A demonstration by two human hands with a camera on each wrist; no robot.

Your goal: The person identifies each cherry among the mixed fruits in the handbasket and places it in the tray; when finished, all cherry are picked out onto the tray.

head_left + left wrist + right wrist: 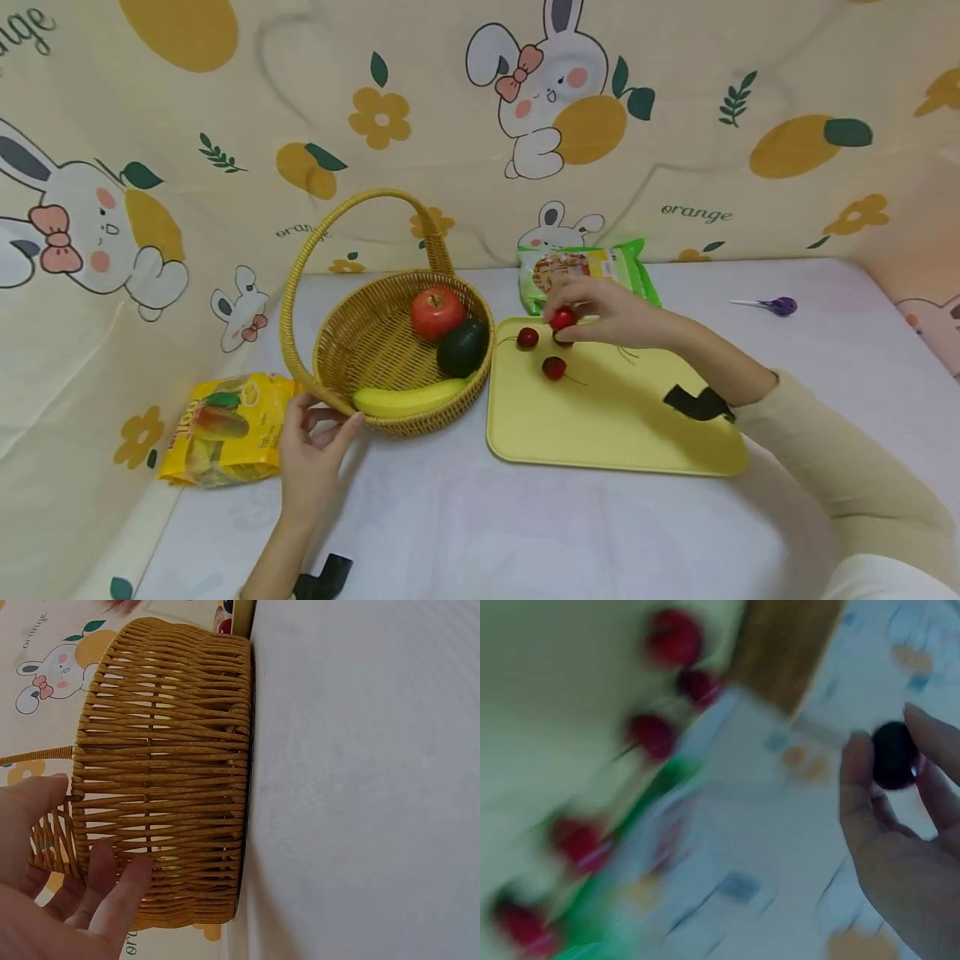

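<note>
My right hand point(611, 312) pinches a dark red cherry point(562, 317) between thumb and fingertips, held above the far left part of a yellow tray point(615, 425). In the right wrist view the held cherry point(895, 755) looks almost black. Several other cherries lie on the tray, one cherry point(527, 337) near its left edge and another cherry point(554, 368) closer to me. With my left hand point(313, 454) I grip the near-left rim of a wicker basket point(356, 333), by the foot of its handle. Inside it are a red apple point(437, 314), a dark avocado point(462, 348) and a banana point(408, 399).
A yellow snack bag point(225, 433) lies left of the basket. Behind the tray is a green-edged snack bag point(585, 271), partly covered by my right hand. A purple lollipop point(783, 306) lies at the far right. A patterned cloth point(450, 192) hangs behind the white table.
</note>
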